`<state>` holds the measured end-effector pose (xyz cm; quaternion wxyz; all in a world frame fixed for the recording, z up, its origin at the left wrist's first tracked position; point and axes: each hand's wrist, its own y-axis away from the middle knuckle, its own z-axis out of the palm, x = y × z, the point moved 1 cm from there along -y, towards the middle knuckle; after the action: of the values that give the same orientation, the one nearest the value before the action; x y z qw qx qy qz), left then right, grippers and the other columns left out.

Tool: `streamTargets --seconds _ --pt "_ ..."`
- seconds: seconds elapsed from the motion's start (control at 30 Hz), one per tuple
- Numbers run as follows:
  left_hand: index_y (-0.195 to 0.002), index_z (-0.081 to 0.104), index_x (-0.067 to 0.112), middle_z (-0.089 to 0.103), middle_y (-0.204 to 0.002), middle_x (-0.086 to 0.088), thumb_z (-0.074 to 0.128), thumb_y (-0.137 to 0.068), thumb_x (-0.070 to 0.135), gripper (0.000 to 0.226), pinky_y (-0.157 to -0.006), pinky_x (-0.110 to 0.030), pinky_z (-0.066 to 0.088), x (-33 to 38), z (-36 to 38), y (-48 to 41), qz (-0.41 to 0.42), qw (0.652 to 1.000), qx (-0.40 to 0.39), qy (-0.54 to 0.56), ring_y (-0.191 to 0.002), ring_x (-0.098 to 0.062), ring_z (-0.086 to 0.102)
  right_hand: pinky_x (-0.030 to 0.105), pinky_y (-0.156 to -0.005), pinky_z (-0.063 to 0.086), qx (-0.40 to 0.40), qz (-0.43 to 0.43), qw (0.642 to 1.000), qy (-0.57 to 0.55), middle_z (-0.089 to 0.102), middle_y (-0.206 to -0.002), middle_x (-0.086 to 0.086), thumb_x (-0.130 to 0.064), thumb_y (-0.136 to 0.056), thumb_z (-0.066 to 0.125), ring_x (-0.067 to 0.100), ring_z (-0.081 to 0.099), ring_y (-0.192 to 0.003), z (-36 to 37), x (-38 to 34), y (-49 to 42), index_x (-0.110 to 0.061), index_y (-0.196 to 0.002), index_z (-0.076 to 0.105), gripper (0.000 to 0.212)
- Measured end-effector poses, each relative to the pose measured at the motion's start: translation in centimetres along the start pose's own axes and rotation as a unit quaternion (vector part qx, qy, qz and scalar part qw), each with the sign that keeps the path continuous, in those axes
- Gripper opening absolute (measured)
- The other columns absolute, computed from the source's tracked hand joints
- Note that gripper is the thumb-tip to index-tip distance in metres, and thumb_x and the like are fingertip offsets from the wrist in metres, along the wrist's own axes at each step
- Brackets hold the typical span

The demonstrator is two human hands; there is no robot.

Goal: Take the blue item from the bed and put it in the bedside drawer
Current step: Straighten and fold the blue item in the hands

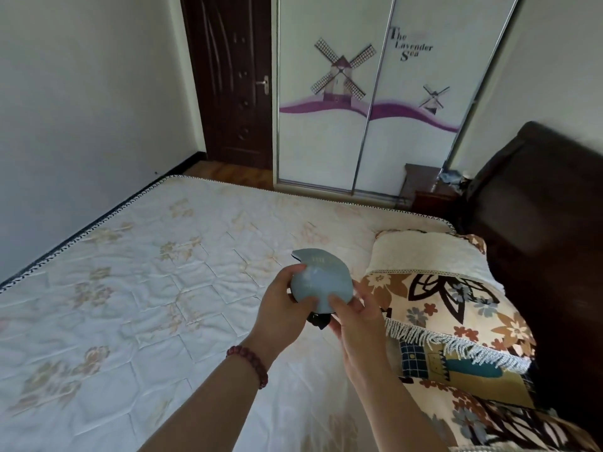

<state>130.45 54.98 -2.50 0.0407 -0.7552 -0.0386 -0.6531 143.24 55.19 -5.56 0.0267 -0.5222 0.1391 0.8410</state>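
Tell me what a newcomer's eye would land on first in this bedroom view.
First, the rounded pale blue item, held above the quilted white mattress by the left hand and right hand together. Then the purple windmill picture on the white sliding wardrobe doors at the back, and the floral patterned pillow at right.

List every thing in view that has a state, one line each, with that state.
blue item: lifted off the bed, held in both hands
left hand: gripping the blue item's left side
right hand: gripping its lower right edge
mattress: bare, no sheet
pillow: lying by the headboard, partly under a fringed cover
brown door: shut
wardrobe doors: slid shut
bedside cabinet: drawer state hidden
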Motion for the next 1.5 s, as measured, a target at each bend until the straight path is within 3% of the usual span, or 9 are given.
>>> streamTargets --seconds 0.17,0.3,0.57,0.67,0.83,1.0,1.17,1.33,1.5 --pt "-0.116 0.052 0.02 0.059 -0.109 0.001 0.064 -0.082 -0.003 0.042 -0.061 -0.01 0.05 4.5 -4.0 5.4 0.054 0.998 0.01 0.004 -0.083 -0.008 0.061 0.021 -0.06 0.056 -0.035 -0.017 0.999 -0.006 0.068 -0.112 0.007 -0.001 -0.083 0.068 0.013 0.071 -0.088 3.2 -2.7 6.7 -0.019 -0.121 0.056 0.043" --pt "-0.118 0.054 0.016 0.06 -0.11 -0.001 0.063 -0.081 -0.004 0.043 -0.061 -0.009 0.049 6.7 -7.0 10.5 0.076 0.997 0.032 0.006 -0.084 -0.014 0.061 0.03 -0.07 0.056 -0.065 -0.036 0.997 0.002 0.066 -0.119 0.01 0.001 -0.083 0.068 0.021 0.07 -0.095 4.9 -3.6 12.2 -0.018 -0.121 0.054 0.044" --pt "-0.116 0.055 0.014 0.063 -0.111 -0.012 0.061 -0.086 0.004 0.033 -0.072 -0.036 0.054 8.3 -10.1 19.8 0.08 0.995 0.032 0.053 -0.085 -0.03 0.062 0.035 -0.076 0.056 -0.086 -0.054 0.995 -0.017 0.067 -0.119 0.01 0.005 -0.084 0.064 0.022 0.069 -0.096 5.3 -2.8 22.2 -0.011 -0.129 0.051 0.05" --pt "-0.116 0.056 0.014 0.064 -0.111 -0.012 0.059 -0.088 0.006 0.03 -0.08 -0.044 0.055 8.6 -10.0 22.4 0.085 0.995 0.023 0.05 -0.094 -0.033 0.064 0.028 -0.069 0.057 -0.074 -0.057 0.995 -0.028 0.067 -0.119 0.011 0.006 -0.084 0.064 0.018 0.071 -0.091 4.4 -2.8 25.4 -0.01 -0.129 0.052 0.049" --pt "-0.111 0.057 0.025 0.062 -0.102 0.01 0.059 -0.087 0.007 0.03 -0.074 -0.019 0.055 8.2 -8.3 25.7 0.094 0.994 -0.003 0.056 -0.092 -0.005 0.061 0.034 -0.07 0.058 -0.022 -0.058 0.998 -0.031 0.068 -0.115 0.014 0.003 -0.084 0.066 0.024 0.07 -0.093 1.2 -3.4 29.2 -0.008 -0.125 0.055 0.044" --pt "-0.109 0.057 0.029 0.06 -0.1 0.014 0.059 -0.085 0.001 0.037 -0.062 -0.009 0.05 8.1 -5.8 28.5 0.063 0.992 -0.043 0.101 -0.088 -0.003 0.06 0.034 -0.072 0.056 0.039 -0.04 0.998 -0.039 0.07 -0.106 0.01 -0.003 -0.087 0.064 0.022 0.068 -0.095 -2.3 -4.3 31.6 -0.013 -0.114 0.061 0.029" --pt "-0.107 0.058 0.029 0.058 -0.1 0.016 0.057 -0.084 -0.003 0.04 -0.059 -0.01 0.049 8.8 -4.0 31.0 0.072 0.988 -0.072 0.113 -0.087 -0.001 0.058 0.024 -0.061 0.057 0.066 -0.045 0.996 -0.025 0.067 -0.114 0.01 -0.006 -0.088 0.063 0.02 0.066 -0.096 -5.0 -5.5 33.5 -0.011 -0.124 0.057 0.037" --pt "-0.098 0.058 0.039 0.058 -0.102 0.017 0.057 -0.083 -0.005 0.046 -0.06 -0.012 0.051 9.3 -2.8 34.3 0.071 0.986 -0.097 0.119 -0.09 -0.003 0.058 0.024 -0.057 0.057 0.058 -0.042 0.996 -0.055 0.071 -0.102 0.008 -0.007 -0.088 0.062 0.019 0.068 -0.089 -7.2 -6.1 36.0 -0.014 -0.107 0.067 0.021" --pt "-0.103 0.059 0.033 0.061 -0.1 0.016 0.059 -0.085 -0.001 0.039 -0.062 -0.009 0.049 8.8 -1.6 38.8 0.066 0.987 -0.088 0.114 -0.085 0.003 0.059 0.025 -0.061 0.059 0.039 -0.041 0.997 -0.059 0.071 -0.108 0.012 -0.004 -0.088 0.062 0.021 0.069 -0.092 -9.5 -6.2 39.9 -0.007 -0.122 0.061 0.034"
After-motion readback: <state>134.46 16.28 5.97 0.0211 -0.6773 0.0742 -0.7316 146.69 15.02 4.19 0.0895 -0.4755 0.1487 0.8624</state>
